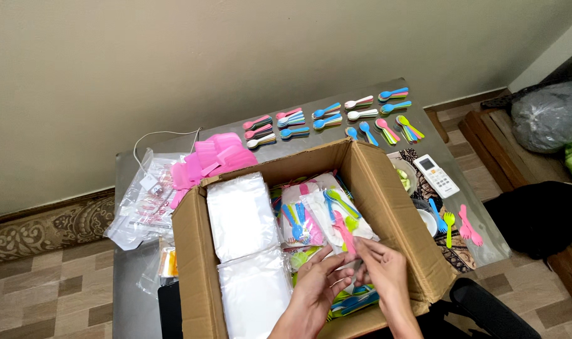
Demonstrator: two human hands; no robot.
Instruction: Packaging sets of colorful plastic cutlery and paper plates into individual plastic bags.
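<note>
At nine o'clock from the box I see crumpled clear bags, with a stack of pink plastic pieces just beyond them. The open cardboard box fills the middle of the grey table; two stacks of clear bags lie along its left side. At the box's six o'clock edge my left hand and right hand meet, fingers curled and pinched around a clear packet of cutlery. It is a thin see-through sleeve showing blue, green and pink spoons and forks, lying on similar packets inside the box. At twelve o'clock, rows of coloured spoons line the table. At three o'clock sit a white remote and loose pink forks.
</note>
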